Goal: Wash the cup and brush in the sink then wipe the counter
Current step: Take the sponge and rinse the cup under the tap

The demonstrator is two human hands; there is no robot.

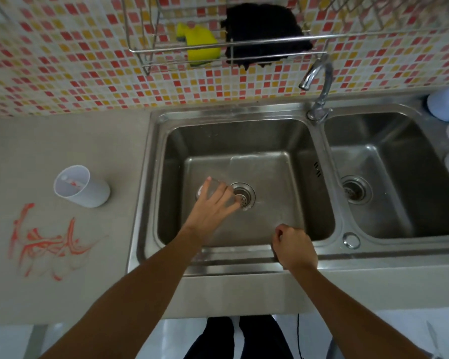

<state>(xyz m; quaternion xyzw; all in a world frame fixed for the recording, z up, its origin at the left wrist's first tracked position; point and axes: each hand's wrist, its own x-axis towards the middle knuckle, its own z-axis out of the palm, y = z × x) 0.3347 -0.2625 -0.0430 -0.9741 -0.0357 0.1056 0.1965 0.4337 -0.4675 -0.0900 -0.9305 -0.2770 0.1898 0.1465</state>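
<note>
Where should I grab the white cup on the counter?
Hold the white cup round its side wall, reaching from the right, probably. It leans with its open mouth facing up-left, and something small sits inside, so keep fingers out.

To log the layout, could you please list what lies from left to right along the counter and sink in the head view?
Red smear → white cup → left hand on clear glass → left drain → right drain.

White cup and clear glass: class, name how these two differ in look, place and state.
The white cup is opaque; the clear glass is see-through. The white cup stands untouched on the counter; the clear glass lies in the sink beside the drain, under the left hand. Both are drinking vessels.
</note>
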